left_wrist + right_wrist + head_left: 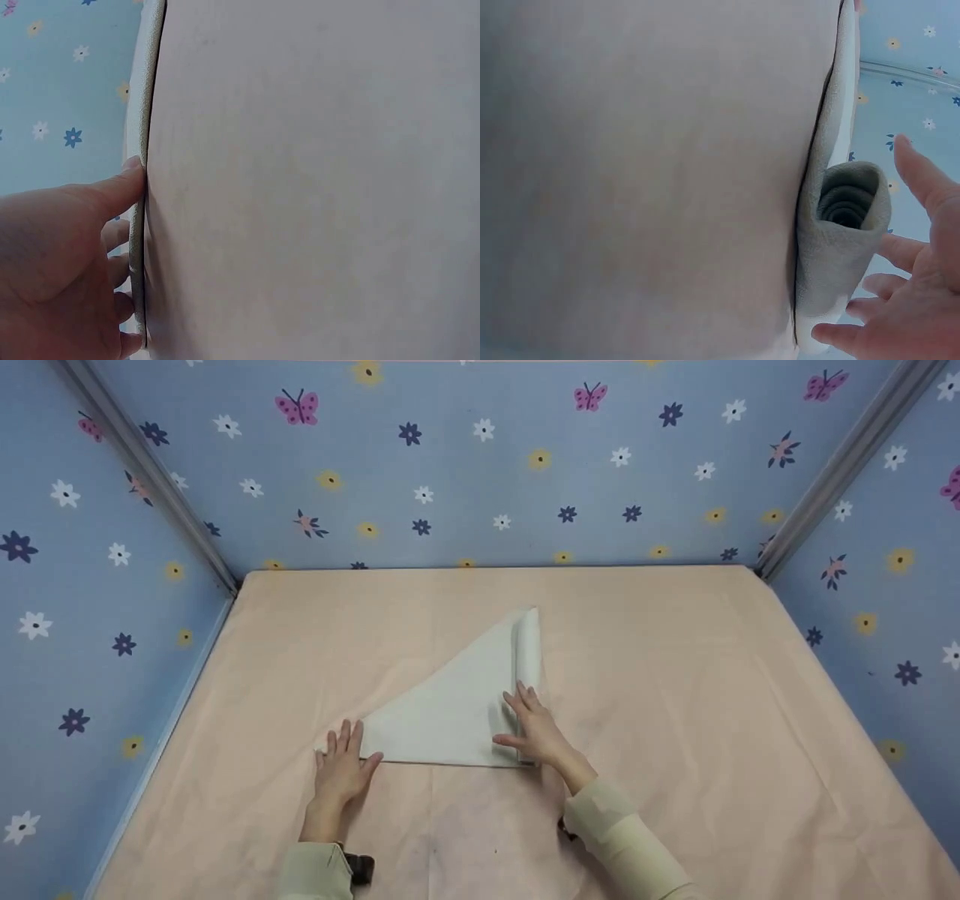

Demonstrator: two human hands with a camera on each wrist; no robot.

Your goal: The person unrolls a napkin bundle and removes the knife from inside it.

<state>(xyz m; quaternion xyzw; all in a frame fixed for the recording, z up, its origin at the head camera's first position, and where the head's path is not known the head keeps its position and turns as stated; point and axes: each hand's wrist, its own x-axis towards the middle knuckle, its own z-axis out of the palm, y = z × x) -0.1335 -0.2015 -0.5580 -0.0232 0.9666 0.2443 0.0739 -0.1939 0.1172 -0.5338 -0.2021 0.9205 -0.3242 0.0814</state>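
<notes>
A pale white cloth (450,705) lies on the table in a triangular shape, its right edge turned over into a narrow roll (529,649). Layers coil inside the roll's open end (847,199) in the right wrist view. My left hand (343,769) rests on the cloth's left corner, fingers straight and spread, the thumb by the front edge. In the left wrist view, that thumb touches the cloth edge (136,247). My right hand (538,729) is at the roll with spread fingers; the fingertips are at its surface, and the thumb points left over the flat cloth.
A pale pink cover (675,697) with light creases spreads over the table. Blue panels (480,495) with flowers and butterflies stand behind and at both sides, with grey posts (825,480) at the back corners. A dark device (361,868) sits at the left wrist.
</notes>
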